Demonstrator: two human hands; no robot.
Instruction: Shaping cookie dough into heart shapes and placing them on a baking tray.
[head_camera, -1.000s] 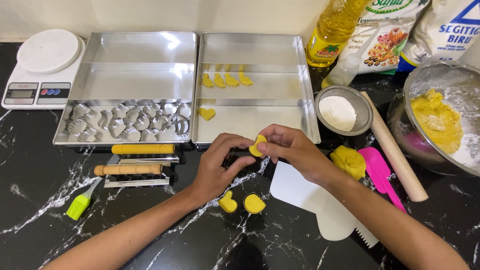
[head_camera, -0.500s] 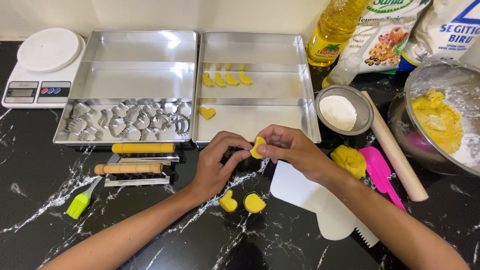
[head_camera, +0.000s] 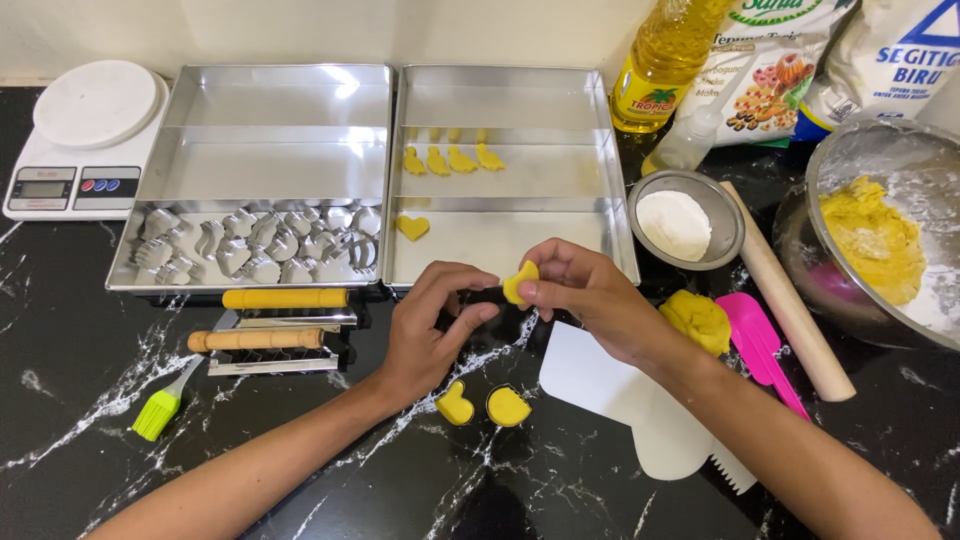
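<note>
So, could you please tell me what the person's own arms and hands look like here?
Both forearms are bare, with no sleeves in view. The left hand and the right hand wear no gloves, and no rings, watch or bracelets show on the fingers or wrists. The nails look short and unpainted.

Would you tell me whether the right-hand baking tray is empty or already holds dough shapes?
Holding shapes: the right baking tray carries four yellow cutouts and a dough heart.
</note>
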